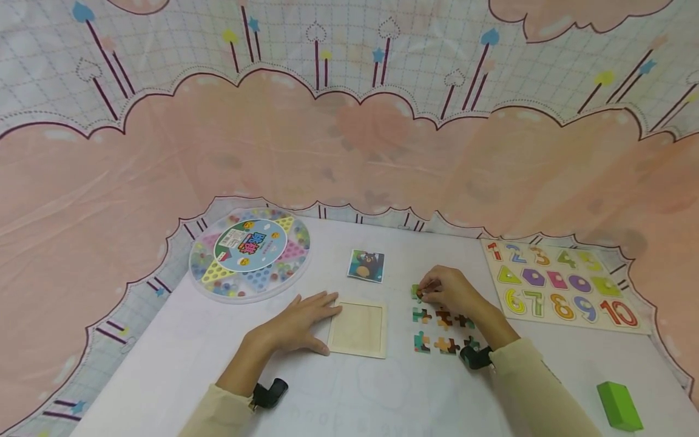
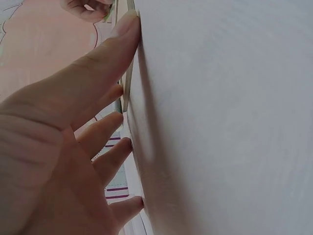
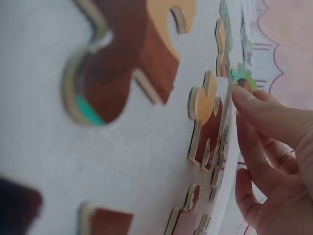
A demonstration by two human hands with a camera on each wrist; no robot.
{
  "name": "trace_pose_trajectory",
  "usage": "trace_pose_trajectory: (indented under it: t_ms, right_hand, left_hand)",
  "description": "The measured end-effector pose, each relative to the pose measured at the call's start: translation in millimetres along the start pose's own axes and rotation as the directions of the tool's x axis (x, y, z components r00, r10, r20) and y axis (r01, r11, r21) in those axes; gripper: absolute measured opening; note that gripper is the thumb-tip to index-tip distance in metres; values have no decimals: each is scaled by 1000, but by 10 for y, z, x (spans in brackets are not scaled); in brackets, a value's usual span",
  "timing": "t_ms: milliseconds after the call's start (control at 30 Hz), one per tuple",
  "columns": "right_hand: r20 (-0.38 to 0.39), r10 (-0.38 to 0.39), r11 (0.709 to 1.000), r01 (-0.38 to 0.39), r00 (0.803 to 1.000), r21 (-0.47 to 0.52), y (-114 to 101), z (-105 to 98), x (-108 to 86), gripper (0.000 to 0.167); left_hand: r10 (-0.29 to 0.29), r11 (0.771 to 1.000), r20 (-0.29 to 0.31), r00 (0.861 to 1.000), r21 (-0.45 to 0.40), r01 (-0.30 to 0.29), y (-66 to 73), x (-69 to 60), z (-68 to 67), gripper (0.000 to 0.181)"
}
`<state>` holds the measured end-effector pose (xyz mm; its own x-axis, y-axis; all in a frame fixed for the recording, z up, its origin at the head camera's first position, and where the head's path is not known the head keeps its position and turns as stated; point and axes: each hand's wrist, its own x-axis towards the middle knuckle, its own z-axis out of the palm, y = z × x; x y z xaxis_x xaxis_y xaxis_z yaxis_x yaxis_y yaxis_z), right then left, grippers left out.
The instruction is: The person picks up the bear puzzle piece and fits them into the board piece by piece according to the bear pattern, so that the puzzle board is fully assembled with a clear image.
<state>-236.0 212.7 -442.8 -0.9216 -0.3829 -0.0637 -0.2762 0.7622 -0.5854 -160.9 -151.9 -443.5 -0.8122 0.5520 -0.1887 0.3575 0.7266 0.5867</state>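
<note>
My right hand (image 1: 454, 294) pinches a green and brown jigsaw puzzle piece (image 3: 244, 79) between thumb and forefinger, at the top left of a grid of loose pieces. Below it lie several more wooden puzzle pieces (image 1: 446, 346) in rows, partly covered by my hand and wrist. My left hand (image 1: 297, 321) is spread beside a square wooden puzzle tray (image 1: 357, 354), its fingertips and thumb at the tray's left edge. The tray shows bare wood inside its rim. In the left wrist view, the thumb (image 2: 105, 58) touches the tray's edge.
Behind the tray lies a small bear picture card (image 1: 366, 266). A round Chinese checkers set (image 1: 249, 255) with marbles sits at the back left. To the right are a number-and-shape board (image 1: 565, 285) and a green block (image 1: 619, 405). A patterned curtain (image 1: 349, 158) hangs behind the table.
</note>
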Motion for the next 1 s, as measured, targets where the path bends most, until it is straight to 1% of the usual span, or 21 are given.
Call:
trace_pose_trajectory:
  t_ms: [200,367,500,567,667,800,1000]
  right_hand:
    - [13,8,1000,-9,1000,27,-2,-2,-12,16]
    - [24,-34,998,33,999,49,-14,-11,-25,18]
    - [9,-51,997,50,999,59,-49,-9,-40,19]
    - [-5,-72,995,72,997,72,-93,0,-44,19]
    - [-30,-124,988,126,992,92,-201,28,-44,19]
    - [-35,-173,977,176,984,123,-365,91,-37,18]
    - [-2,-198,959,194,980,205,-561,229,-6,20]
  left_hand:
    - [-2,1000,-30,1000,-27,1,6,15,0,82]
    - [-8,1000,-41,999,-15,7,25,15,-4,82]
    - [-12,1000,-48,999,-10,12,36,6,-11,81]
    - [-16,1000,-50,999,-7,16,36,3,-16,80]
    - [-23,1000,-48,999,9,23,34,-3,-23,80]
    - [-29,999,-44,999,39,30,29,3,-28,79]
    - [-23,997,-40,999,74,26,0,36,-29,79]
